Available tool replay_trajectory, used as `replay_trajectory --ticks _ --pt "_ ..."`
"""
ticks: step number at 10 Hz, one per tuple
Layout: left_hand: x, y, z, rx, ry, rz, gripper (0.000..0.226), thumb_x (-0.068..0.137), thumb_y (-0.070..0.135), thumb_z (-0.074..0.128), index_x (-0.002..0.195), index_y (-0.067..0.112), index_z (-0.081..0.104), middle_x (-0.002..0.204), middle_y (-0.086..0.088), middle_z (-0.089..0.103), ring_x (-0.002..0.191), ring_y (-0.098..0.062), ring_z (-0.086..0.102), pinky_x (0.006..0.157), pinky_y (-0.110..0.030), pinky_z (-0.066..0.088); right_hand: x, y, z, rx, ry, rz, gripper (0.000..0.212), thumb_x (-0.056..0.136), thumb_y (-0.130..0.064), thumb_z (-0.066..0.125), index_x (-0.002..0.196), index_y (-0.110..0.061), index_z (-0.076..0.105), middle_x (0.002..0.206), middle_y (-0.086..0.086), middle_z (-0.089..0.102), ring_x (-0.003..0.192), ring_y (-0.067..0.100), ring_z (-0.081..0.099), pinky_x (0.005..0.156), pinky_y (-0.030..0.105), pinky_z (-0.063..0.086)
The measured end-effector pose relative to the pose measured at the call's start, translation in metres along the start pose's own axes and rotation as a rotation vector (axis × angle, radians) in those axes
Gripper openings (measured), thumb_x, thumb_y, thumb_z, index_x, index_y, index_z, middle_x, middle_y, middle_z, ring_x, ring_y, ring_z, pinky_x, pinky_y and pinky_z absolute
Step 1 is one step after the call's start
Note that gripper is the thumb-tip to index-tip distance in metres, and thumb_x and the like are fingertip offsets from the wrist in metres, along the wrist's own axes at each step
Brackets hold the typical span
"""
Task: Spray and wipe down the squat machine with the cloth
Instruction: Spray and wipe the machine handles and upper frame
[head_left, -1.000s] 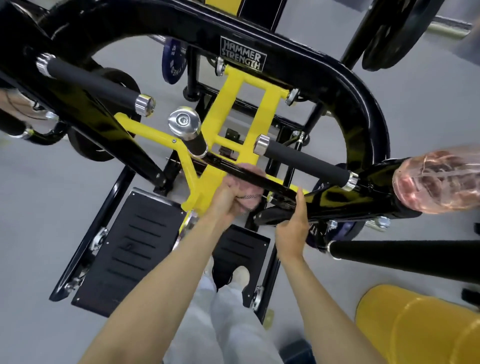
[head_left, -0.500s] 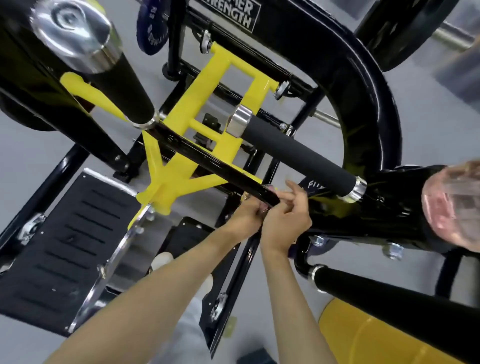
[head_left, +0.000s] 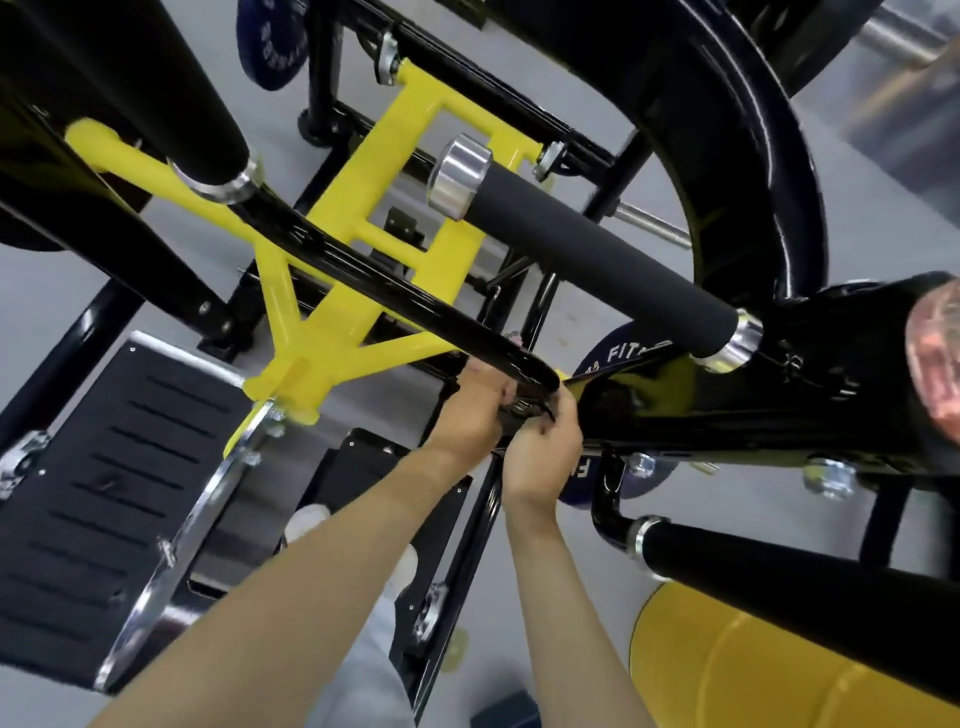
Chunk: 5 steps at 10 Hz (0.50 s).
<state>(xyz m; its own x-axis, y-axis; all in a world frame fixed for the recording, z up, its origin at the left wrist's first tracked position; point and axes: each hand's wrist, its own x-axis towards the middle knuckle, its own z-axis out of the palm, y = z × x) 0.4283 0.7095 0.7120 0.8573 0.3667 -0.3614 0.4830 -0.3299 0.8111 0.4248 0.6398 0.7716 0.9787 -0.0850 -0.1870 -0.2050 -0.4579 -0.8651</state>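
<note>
Below, grey floor (head_left: 883, 197) under squat machine (head_left: 306, 374)

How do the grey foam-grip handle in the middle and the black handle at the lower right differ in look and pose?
The grey foam-grip handle reads dark grey; the black handle is a deeper black. The grey foam-grip handle shows its chrome-capped free end at the upper left; the black handle runs out of the picture at the right, its end unseen. Both slant down to the right and carry a chrome collar.

Squat machine (head_left: 332, 322) — black, yellow.
</note>
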Motion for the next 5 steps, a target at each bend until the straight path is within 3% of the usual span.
replay_trajectory --ticks 1,2,3,4,5 --pt "-0.002 0.004 -0.004 0.061 -0.009 0.053 0.027 0.092 0.042 0.046 0.071 0.025 0.05 0.052 0.01 0.05 0.05 0.004 0.05 0.068 -0.007 0.043 0.008 0.019 -0.004 -0.208 -0.146 -0.024 0.054 0.086 0.013 0.04 0.133 -0.012 0.053 0.133 0.003 0.055 0.127 0.014 0.048 0.11 0.029 0.037" --pt "0.003 0.011 -0.021 -0.06 -0.045 0.054 0.033 0.097 0.026 0.037 0.065 0.023 0.043 0.049 0.011 0.052 0.05 0.004 0.05 0.052 -0.004 0.035 0.012 0.027 -0.004 -0.353 -0.263 0.002 0.058 0.087 0.012 0.039 0.14 -0.01 0.044 0.145 0.004 0.042 0.135 0.018 0.039 0.113 0.022 0.027" --pt "0.001 0.008 -0.037 -0.158 -0.179 -0.048 0.023 0.094 0.024 0.046 0.074 0.029 0.053 0.073 0.014 0.053 0.069 0.004 0.049 0.067 -0.009 0.041 0.007 0.029 -0.003 -0.449 -0.385 0.111 0.064 0.092 0.006 0.038 0.151 -0.014 0.024 0.16 -0.003 0.012 0.145 0.017 0.02 0.111 0.018 0.015" --pt "0.0 0.013 -0.041 -0.246 -0.171 -0.135 0.033 0.099 0.013 0.044 0.071 0.03 0.044 0.071 0.017 0.041 0.061 0.004 0.041 0.056 -0.002 0.036 0.004 0.034 -0.006 -0.475 -0.467 0.147 0.068 0.095 0.0 0.039 0.153 -0.017 0.01 0.16 -0.011 -0.008 0.147 0.015 0.012 0.114 0.024 0.019" --pt "-0.001 0.009 -0.028 -0.241 -0.056 -0.124 0.017 0.095 0.009 0.048 0.086 0.019 0.058 0.082 0.005 0.057 0.076 -0.008 0.058 0.068 -0.006 0.044 0.003 0.036 -0.01 -0.477 -0.511 0.151 0.07 0.094 0.001 0.038 0.154 -0.018 0.006 0.159 -0.014 -0.011 0.146 0.013 0.014 0.114 0.027 0.029"
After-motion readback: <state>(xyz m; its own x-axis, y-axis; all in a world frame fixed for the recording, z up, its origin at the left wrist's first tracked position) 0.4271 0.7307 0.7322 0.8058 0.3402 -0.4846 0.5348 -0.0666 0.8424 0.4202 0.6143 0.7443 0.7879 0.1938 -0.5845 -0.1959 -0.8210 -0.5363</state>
